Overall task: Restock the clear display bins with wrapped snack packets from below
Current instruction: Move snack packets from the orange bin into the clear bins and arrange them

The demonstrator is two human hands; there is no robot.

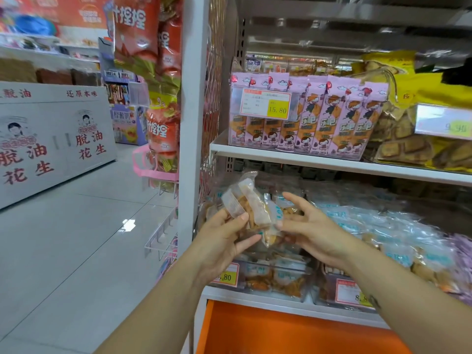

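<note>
My left hand (224, 233) grip pinches several snack packets (251, 208) above the clear bin (293, 268). My right hand (314, 226) is relaxed, just beside them. Best steady the bunch and lay it flat, labels forward.

Two hands (222, 238), four price tags (265, 104) — two on each of two shelves (332, 163).

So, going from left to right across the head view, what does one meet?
First a white counter, red bags, left hand, held packets, right hand, purple packets.
</note>
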